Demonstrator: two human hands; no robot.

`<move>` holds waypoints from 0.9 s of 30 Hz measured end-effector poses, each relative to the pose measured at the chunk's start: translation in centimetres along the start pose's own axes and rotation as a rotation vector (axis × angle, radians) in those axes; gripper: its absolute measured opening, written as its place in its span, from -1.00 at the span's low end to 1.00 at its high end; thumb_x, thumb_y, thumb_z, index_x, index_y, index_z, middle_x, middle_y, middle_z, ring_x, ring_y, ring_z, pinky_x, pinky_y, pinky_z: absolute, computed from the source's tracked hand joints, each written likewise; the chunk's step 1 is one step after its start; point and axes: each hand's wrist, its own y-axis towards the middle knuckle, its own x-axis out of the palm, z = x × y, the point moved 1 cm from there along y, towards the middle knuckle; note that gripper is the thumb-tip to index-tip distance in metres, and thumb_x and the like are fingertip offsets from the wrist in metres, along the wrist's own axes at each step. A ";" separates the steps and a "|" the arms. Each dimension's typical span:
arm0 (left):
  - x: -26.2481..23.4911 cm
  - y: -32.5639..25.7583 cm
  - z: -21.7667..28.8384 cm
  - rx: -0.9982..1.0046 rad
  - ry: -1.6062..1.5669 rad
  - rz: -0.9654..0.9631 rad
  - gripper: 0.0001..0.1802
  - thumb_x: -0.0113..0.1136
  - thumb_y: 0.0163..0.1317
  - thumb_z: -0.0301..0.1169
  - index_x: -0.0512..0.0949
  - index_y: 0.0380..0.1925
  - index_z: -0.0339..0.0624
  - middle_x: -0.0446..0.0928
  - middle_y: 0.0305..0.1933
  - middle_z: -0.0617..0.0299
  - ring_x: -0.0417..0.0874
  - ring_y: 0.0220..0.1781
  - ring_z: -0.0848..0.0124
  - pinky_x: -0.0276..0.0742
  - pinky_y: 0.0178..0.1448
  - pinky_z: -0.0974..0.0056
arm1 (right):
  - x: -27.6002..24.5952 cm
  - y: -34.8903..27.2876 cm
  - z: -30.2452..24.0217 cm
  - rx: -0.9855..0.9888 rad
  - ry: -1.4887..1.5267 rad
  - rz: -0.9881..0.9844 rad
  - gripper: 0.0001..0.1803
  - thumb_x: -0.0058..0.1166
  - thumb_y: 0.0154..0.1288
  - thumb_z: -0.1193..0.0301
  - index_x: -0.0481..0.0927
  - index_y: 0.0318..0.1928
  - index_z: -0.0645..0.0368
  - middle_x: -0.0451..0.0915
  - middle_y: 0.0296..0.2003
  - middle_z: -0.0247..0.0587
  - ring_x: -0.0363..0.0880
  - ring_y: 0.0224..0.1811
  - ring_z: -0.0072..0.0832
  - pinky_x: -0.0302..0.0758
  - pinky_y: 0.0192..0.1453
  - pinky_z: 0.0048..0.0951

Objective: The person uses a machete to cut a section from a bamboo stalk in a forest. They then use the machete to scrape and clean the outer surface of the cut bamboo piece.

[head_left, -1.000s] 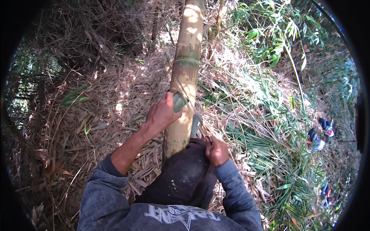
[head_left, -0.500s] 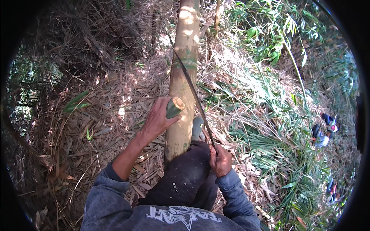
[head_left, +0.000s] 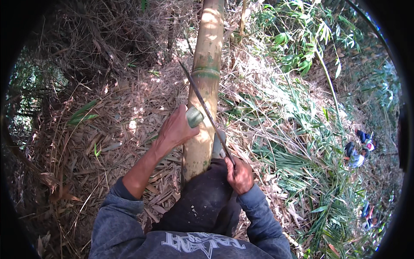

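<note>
Trimming a green piece (head_left: pixel 195 117) seems in hand: the left hand (head_left: pixel 174 128) grips it mid-frame over the bamboo pole (head_left: pixel 207 48), the right hand (head_left: pixel 239 176) grips a long blade (head_left: pixel 202 99); another stroke calls for steadiness.

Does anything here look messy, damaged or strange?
Mainly the dark trousers: pale specks, perhaps dirt or chips, stand out on the cloth. The bamboo pole also looks blotchy beside its green ring. Otherwise, the left hand holding a green piece and the right hand holding a long thin tool show nothing odd.
</note>
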 end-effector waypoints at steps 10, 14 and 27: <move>0.7 -0.1 -0.6 0.053 -0.020 0.081 -0.35 0.34 -0.03 -0.17 0.34 -0.07 -0.43 0.54 -0.15 -0.29 0.59 -0.07 -0.20 0.52 0.01 -0.06 | 0.6 -1.0 1.6 -0.011 -0.083 -0.032 -0.87 0.07 0.34 0.46 0.56 -0.18 0.27 0.57 -0.52 0.17 0.60 -0.53 0.02 0.49 -0.51 -0.13; 0.3 0.0 0.1 -0.054 -0.050 -0.025 -0.19 0.38 -0.03 -0.16 0.28 0.05 -0.58 0.54 -0.10 -0.29 0.60 -0.03 -0.13 0.54 0.04 -0.01 | -0.5 -0.1 -1.6 -0.100 0.109 0.105 -0.88 0.06 0.33 0.50 0.56 -0.17 0.27 0.61 -0.44 0.12 0.60 -0.53 0.00 0.48 -0.53 -0.11; 0.5 0.1 -0.9 0.006 -0.042 -0.009 -0.19 0.36 -0.06 -0.17 0.27 0.08 -0.52 0.53 -0.09 -0.31 0.61 -0.05 -0.14 0.54 0.03 -0.01 | 0.0 0.1 -1.2 -0.151 0.101 0.118 -0.94 0.09 0.28 0.50 0.54 -0.27 0.23 0.58 -0.48 0.11 0.59 -0.53 0.01 0.48 -0.52 -0.13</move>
